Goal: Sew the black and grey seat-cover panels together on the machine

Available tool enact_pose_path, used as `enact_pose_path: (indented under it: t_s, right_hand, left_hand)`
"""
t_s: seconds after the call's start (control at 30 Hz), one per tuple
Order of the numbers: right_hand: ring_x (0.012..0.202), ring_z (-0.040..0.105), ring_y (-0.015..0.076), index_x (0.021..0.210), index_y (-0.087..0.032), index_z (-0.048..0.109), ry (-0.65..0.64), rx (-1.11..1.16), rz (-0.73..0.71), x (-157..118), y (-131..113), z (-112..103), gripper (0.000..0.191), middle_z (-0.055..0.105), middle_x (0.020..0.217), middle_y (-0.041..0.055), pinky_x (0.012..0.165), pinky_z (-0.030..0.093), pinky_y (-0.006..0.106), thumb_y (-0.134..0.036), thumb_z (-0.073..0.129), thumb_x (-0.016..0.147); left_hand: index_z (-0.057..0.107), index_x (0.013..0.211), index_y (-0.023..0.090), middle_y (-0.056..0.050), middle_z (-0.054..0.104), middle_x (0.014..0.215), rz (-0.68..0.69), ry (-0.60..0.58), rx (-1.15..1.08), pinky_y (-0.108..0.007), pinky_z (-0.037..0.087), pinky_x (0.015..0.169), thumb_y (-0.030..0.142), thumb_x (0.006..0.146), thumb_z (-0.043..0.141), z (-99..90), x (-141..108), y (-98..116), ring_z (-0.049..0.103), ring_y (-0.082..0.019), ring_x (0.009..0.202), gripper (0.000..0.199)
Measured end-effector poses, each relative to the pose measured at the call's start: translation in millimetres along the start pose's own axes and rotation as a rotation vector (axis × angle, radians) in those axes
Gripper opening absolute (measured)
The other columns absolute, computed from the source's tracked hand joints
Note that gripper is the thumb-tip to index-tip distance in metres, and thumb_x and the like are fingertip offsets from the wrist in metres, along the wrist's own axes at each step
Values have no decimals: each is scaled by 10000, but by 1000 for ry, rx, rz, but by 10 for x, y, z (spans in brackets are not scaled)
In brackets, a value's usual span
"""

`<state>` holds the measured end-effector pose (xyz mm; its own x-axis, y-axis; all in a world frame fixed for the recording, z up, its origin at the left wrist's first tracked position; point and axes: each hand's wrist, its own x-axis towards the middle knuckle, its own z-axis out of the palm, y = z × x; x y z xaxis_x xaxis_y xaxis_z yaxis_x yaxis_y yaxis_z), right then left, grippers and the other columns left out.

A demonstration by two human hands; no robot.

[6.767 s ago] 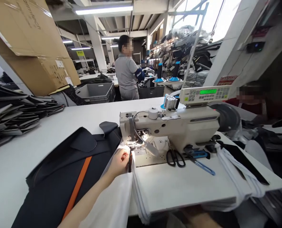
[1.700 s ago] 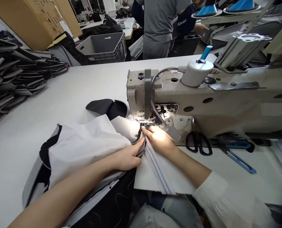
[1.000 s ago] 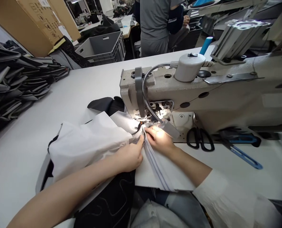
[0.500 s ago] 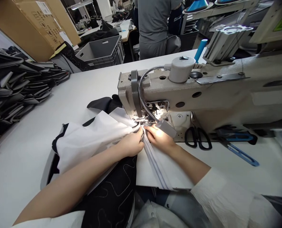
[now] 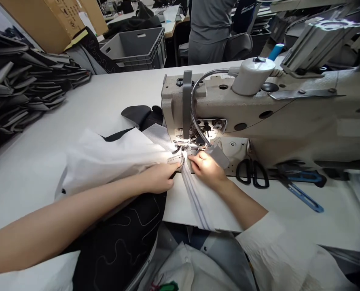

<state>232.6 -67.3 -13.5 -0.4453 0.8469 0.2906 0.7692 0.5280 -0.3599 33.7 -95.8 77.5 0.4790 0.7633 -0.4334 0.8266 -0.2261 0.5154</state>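
Note:
Under the lit needle area of a sewing machine (image 5: 183, 101) lies a piece of white and black fabric (image 5: 107, 155). My left hand (image 5: 159, 178) is closed on the fabric's edge, just left of the presser foot. My right hand (image 5: 208, 167) sits to the right of the foot, its fingers bent together by a white zipper-like tape with bluish stripes (image 5: 198, 204); whether they grip it is not clear. The tape runs from the foot down over the table's front edge. Black quilted fabric (image 5: 122, 242) hangs below my left forearm.
Black-handled scissors (image 5: 253, 173) and a blue tool (image 5: 306, 197) lie right of my right hand. Stacked dark pieces (image 5: 22, 85) fill the left side. Behind the table are a grey crate (image 5: 134, 48), a cardboard box (image 5: 61, 20) and a person in grey (image 5: 208, 30).
The view has shifted. My left hand has moved slightly away from the needle, leftward, and the fabric edge beside the foot shows more. My right hand's fingers have come a little away from the tape.

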Motion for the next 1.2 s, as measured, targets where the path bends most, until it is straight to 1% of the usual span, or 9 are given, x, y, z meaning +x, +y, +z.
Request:
enact_pose_path:
  t_s: [0.1, 0.2, 0.4, 0.5, 0.63, 0.8, 0.97, 1.1, 1.2]
  right_hand:
    - [859, 558, 187, 1094, -211, 638, -30, 30, 12, -10, 1, -34, 293, 626, 984, 71, 767, 436, 287, -252, 439, 883]
    - [885, 552, 187, 1118, -223, 630, -2, 104, -13, -36, -44, -89, 320, 626, 963, 60, 807, 427, 295, -232, 401, 895]
    - [847, 521, 166, 932, -245, 674, -89, 176, -210, -63, -170, -203, 237, 612, 905, 27, 804, 396, 278, -187, 463, 843]
    - [822, 516, 160, 768, -213, 660, -108, 191, -155, -39, -81, -214, 212, 607, 826, 18, 777, 389, 269, -130, 468, 803]
    - [840, 520, 159, 846, -230, 676, -74, 225, -111, -54, 37, -218, 235, 624, 883, 9, 789, 392, 268, -135, 464, 804]
    - [827, 531, 149, 1174, -284, 584, 22, 227, -158, -129, -115, -221, 358, 628, 946, 8, 721, 388, 246, -214, 416, 866]
    - [804, 535, 138, 1010, -274, 636, -14, 309, -44, -140, -242, -182, 262, 609, 822, -7, 653, 367, 224, -429, 482, 866]
    - [804, 521, 147, 875, -236, 657, -80, 207, -52, -108, -231, -118, 176, 573, 792, 14, 643, 351, 239, -342, 522, 837]
    - [818, 525, 148, 924, -222, 647, -83, 171, -65, -94, -207, -91, 177, 586, 820, 18, 663, 357, 243, -276, 495, 850]
  left_hand:
    - [392, 1375, 181, -51, 433, 1404, 174, -9, -492, -405, 296, 1070, 113, 644, 450, -9, -5, -238, 378, -259, 1288, 736]
    - [378, 1386, 192, -44, 476, 1369, 145, -115, -817, -414, 353, 1014, 119, 643, 469, -60, -28, -355, 429, -273, 1239, 751]
    - [424, 1356, 157, -61, 546, 1289, 74, -166, -942, -378, 398, 932, 126, 622, 516, -134, -20, -371, 501, -276, 1144, 741]
    - [440, 1345, 156, -64, 557, 1275, 68, -145, -1008, -366, 396, 930, 132, 622, 522, -118, -9, -381, 516, -268, 1127, 728]
    - [426, 1353, 141, -76, 541, 1295, 31, -150, -1031, -355, 392, 928, 126, 605, 524, -102, 8, -393, 501, -281, 1150, 755]
    - [380, 1374, 144, -77, 558, 1271, -4, -140, -985, -325, 394, 899, 125, 579, 508, -100, 29, -402, 471, -285, 1185, 806]
    - [422, 1293, 170, -53, 645, 1021, -27, -86, -620, -294, 423, 748, 155, 580, 483, -70, 95, -230, 565, -239, 975, 716]
    - [529, 875, 189, 17, 543, 639, -162, 153, -24, -260, 346, 552, 290, 700, 511, -3, 304, -40, 496, -162, 610, 203]
    - [437, 647, 200, -12, 518, 636, -65, 188, 139, -276, 353, 572, 284, 775, 438, 5, 479, -29, 470, -161, 608, 153]
